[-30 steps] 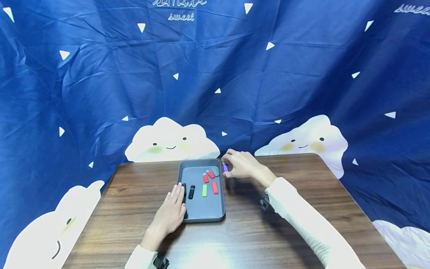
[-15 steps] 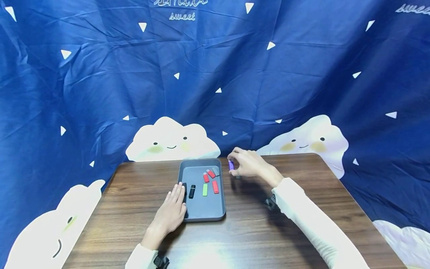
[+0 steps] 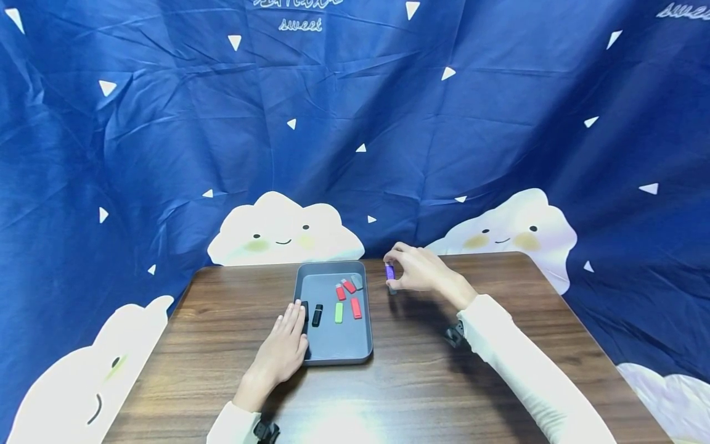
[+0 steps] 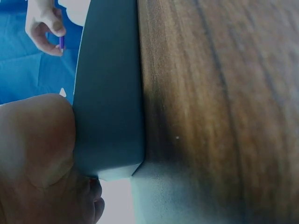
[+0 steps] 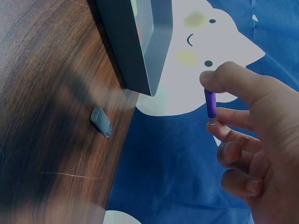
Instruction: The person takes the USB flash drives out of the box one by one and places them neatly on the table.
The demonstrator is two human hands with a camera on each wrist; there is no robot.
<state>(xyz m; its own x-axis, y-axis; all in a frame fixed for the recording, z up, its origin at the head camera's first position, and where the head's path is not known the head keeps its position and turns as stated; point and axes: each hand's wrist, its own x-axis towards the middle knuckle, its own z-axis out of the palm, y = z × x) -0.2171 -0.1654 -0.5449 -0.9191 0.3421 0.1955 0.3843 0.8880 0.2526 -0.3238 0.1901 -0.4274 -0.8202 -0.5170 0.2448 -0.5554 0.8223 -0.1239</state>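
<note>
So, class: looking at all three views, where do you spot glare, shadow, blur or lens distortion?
Head view: wide-angle bending of the backdrop, a pale glare patch on the table near its front edge, soft shadows under both arms. Left wrist view: the left hand is a close, blurred mass, and the tray wall is soft. Right wrist view: the right hand and purple stick are fairly sharp, with dark shadow across the wood.

The scene was evenly and brightly lit from above. A pale glare patch was seen on the wooden table (image 3: 344,425) at its near edge, and soft shadows were cast under the right hand (image 3: 424,271) and its sleeve. The backdrop cloth (image 3: 166,123) was bowed by wide-angle distortion in the head view. In the left wrist view, the gray tray (image 4: 110,93) was rendered blurred and close.
</note>
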